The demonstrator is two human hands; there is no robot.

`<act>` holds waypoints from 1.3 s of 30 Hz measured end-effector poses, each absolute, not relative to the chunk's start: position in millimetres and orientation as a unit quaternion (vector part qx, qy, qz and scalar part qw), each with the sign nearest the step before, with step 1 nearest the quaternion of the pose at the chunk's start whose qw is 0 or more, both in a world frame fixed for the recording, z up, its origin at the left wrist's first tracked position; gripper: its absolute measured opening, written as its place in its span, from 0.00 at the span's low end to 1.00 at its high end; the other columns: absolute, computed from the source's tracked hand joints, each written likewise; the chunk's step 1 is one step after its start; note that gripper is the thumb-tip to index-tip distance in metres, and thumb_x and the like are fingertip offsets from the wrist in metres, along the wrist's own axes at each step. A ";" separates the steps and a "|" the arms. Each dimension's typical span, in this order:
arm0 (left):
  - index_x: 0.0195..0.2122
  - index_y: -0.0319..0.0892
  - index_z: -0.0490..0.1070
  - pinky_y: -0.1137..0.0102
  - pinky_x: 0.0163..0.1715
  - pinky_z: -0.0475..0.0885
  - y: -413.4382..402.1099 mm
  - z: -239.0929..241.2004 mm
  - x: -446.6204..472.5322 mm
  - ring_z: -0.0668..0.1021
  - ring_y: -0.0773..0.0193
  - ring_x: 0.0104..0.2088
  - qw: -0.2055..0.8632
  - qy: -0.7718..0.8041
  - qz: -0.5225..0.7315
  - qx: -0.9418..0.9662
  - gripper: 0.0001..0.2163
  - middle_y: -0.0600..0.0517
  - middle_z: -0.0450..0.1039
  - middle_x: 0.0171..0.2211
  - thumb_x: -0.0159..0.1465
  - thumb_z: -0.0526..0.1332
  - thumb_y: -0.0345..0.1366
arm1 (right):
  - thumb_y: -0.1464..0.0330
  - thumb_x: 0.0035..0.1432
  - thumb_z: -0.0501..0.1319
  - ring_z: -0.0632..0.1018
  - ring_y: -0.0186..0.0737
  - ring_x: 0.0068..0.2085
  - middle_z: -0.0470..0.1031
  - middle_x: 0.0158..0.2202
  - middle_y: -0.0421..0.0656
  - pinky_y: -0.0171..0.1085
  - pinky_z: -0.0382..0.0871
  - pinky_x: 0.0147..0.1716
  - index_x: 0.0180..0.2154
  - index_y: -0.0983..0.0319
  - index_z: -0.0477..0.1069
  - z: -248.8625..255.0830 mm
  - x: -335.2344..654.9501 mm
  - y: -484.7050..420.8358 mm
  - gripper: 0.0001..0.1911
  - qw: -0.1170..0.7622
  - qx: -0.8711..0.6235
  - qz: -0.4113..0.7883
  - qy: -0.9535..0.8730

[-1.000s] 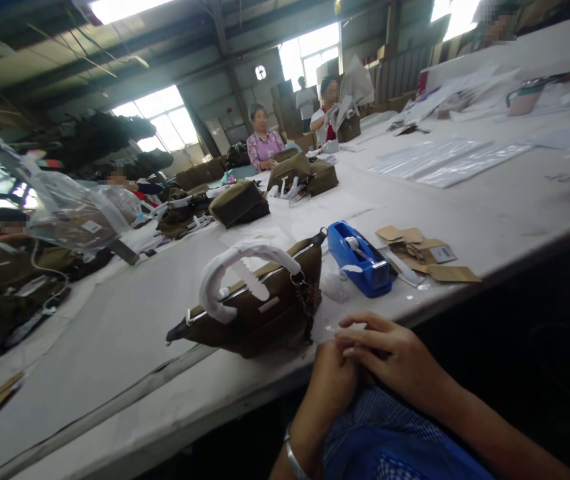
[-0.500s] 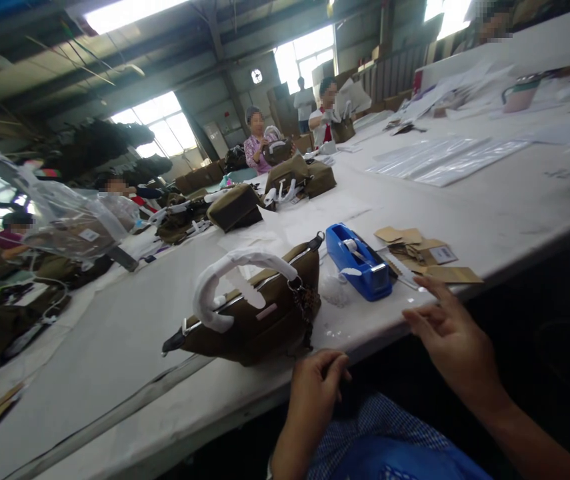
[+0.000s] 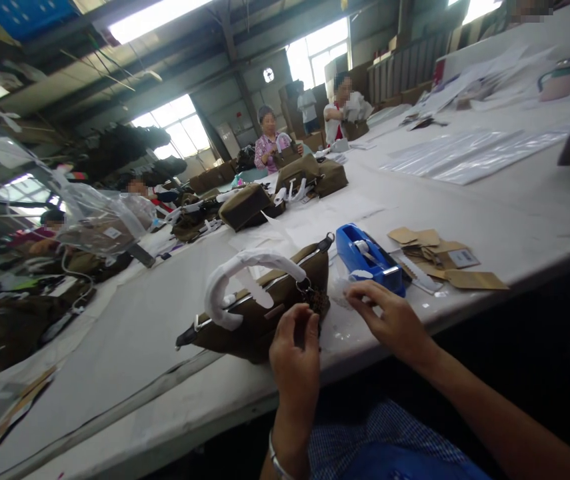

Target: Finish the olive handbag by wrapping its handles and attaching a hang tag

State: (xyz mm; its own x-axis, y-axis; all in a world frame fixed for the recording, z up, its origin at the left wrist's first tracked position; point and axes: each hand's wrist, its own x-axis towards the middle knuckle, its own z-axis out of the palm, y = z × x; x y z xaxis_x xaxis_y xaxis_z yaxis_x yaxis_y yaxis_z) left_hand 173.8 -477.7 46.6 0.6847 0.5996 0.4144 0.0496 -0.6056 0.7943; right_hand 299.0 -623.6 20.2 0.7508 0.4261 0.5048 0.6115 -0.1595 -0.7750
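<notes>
A brown bag (image 3: 259, 313) lies on the white table (image 3: 129, 347) with its handle (image 3: 245, 270) wrapped in white paper. My left hand (image 3: 295, 360) is at the bag's near end, thumb and fingers curled together beside the dark chain (image 3: 315, 300); what they pinch is hidden. My right hand (image 3: 389, 320) rests on the table just right of the bag. Its fingers are stretched towards small clear plastic pieces (image 3: 339, 291), with nothing visibly held. A blue tape dispenser (image 3: 371, 259) stands directly behind that hand.
Brown card tags (image 3: 439, 257) lie right of the dispenser. More brown bags (image 3: 247, 207) sit further up the table, and clear plastic sheets (image 3: 469, 157) at the far right. Several other people work at the far end and left side. A clear bag (image 3: 99, 223) hangs at left.
My hands were clasped at the table edge, then parted. The left has risen to the bag's end; the right swung out right, then came back left to the plastic pieces.
</notes>
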 end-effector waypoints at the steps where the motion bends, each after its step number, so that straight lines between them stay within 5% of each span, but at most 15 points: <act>1: 0.48 0.46 0.76 0.65 0.50 0.75 -475.9 44.6 175.8 0.82 0.57 0.45 0.393 0.199 0.358 0.823 0.09 0.49 0.81 0.44 0.69 0.63 0.39 | 0.63 0.69 0.59 0.82 0.44 0.45 0.80 0.49 0.47 0.41 0.78 0.45 0.38 0.59 0.77 20.8 302.4 -616.1 0.10 0.556 -0.752 -0.068 -0.348; 5: 0.49 0.47 0.77 0.65 0.52 0.76 -474.7 38.1 182.0 0.83 0.58 0.47 0.403 0.174 0.352 0.827 0.08 0.49 0.81 0.47 0.70 0.61 0.36 | 0.63 0.66 0.61 0.77 0.48 0.56 0.77 0.53 0.49 0.49 0.72 0.57 0.36 0.59 0.78 14.0 305.1 -592.4 0.09 0.574 -0.727 -0.007 -0.378; 9: 0.48 0.48 0.78 0.64 0.55 0.75 -474.3 36.2 183.3 0.82 0.57 0.49 0.394 0.176 0.356 0.829 0.09 0.50 0.82 0.48 0.71 0.61 0.34 | 0.60 0.65 0.62 0.76 0.50 0.58 0.75 0.56 0.51 0.43 0.76 0.49 0.35 0.59 0.81 9.5 302.6 -586.5 0.12 0.609 -0.708 0.053 -0.355; 14: 0.48 0.46 0.77 0.63 0.53 0.76 -472.9 38.4 184.5 0.83 0.58 0.46 0.391 0.202 0.350 0.827 0.08 0.49 0.81 0.45 0.71 0.60 0.37 | 0.55 0.63 0.65 0.81 0.44 0.40 0.82 0.38 0.46 0.40 0.76 0.42 0.37 0.61 0.80 17.4 308.3 -595.5 0.15 0.634 -0.677 0.154 -0.340; 18: 0.50 0.45 0.75 0.65 0.48 0.79 -479.9 36.9 189.5 0.83 0.58 0.45 0.487 0.220 0.315 0.784 0.11 0.48 0.81 0.46 0.69 0.64 0.41 | 0.53 0.62 0.65 0.81 0.43 0.37 0.82 0.34 0.44 0.38 0.76 0.39 0.36 0.61 0.80 22.2 308.9 -603.2 0.17 0.632 -0.674 0.172 -0.342; 24: 0.53 0.44 0.73 0.64 0.49 0.80 -486.4 30.5 195.8 0.84 0.58 0.46 0.568 0.237 0.305 0.727 0.15 0.47 0.81 0.47 0.66 0.67 0.37 | 0.58 0.65 0.63 0.81 0.47 0.47 0.81 0.48 0.47 0.41 0.77 0.46 0.35 0.57 0.81 24.1 312.5 -606.6 0.12 0.604 -0.716 -0.011 -0.349; 27: 0.52 0.43 0.73 0.65 0.48 0.80 -486.4 30.9 195.1 0.84 0.58 0.46 0.590 0.235 0.299 0.713 0.15 0.47 0.81 0.47 0.65 0.67 0.37 | 0.62 0.67 0.62 0.81 0.44 0.44 0.81 0.42 0.44 0.42 0.76 0.47 0.38 0.56 0.81 24.5 319.4 -604.3 0.09 0.567 -0.733 -0.116 -0.358; 39: 0.51 0.44 0.74 0.67 0.47 0.81 -484.0 31.1 195.0 0.84 0.59 0.46 0.603 0.237 0.297 0.702 0.14 0.48 0.81 0.46 0.63 0.68 0.35 | 0.67 0.70 0.58 0.81 0.44 0.43 0.81 0.42 0.44 0.41 0.75 0.46 0.41 0.57 0.82 33.9 319.2 -590.5 0.12 0.485 -0.747 -0.158 -0.427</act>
State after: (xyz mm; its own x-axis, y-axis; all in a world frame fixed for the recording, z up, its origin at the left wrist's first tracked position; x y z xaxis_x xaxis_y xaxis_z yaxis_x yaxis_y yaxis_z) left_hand 195.0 -484.0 31.1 0.7112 0.6906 0.1313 -0.0252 -0.1616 0.9865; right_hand 319.2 -590.5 33.9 0.5851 0.4844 0.6504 0.7913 -0.1655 -0.5886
